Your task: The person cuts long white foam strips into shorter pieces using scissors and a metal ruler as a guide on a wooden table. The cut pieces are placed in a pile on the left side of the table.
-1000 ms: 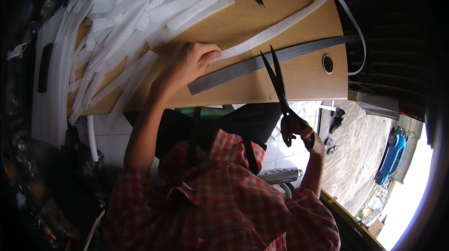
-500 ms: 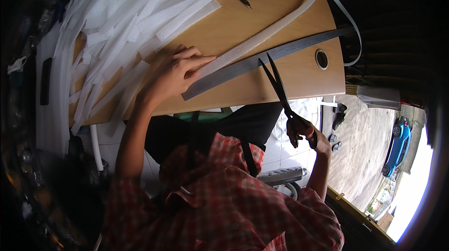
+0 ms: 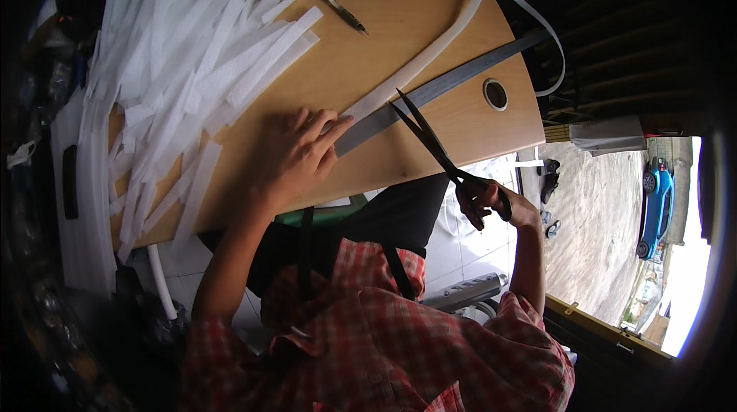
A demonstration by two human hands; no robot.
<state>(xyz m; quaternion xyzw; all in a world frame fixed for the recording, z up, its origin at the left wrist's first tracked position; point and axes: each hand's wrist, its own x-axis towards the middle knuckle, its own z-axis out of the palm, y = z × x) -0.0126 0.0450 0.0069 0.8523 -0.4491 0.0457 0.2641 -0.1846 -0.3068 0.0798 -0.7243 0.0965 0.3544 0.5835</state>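
My left hand [image 3: 298,153] lies on the table with its fingers spread. Its fingertips touch the near end of a long white foam strip [image 3: 430,49], and it covers the near end of a flat dark straightedge [image 3: 461,81] lying alongside. With my right hand [image 3: 491,203] I hold a pair of black scissors [image 3: 434,145] by the handles. The blades are slightly parted, and their tips reach over the straightedge to the strip's edge, just right of my left fingers. Whether the blades touch the foam I cannot tell.
A heap of cut white foam strips [image 3: 184,67] spreads over the left of the wooden table [image 3: 407,5]. A pen [image 3: 342,11] lies at the far side. Near the right edge is a round cable hole [image 3: 495,94]. The strip's far end loops past that edge.
My left hand has slid rightward along the strip and now hides the straightedge's near end. The scissors have come closer to the strip. The whole view has shifted a little.
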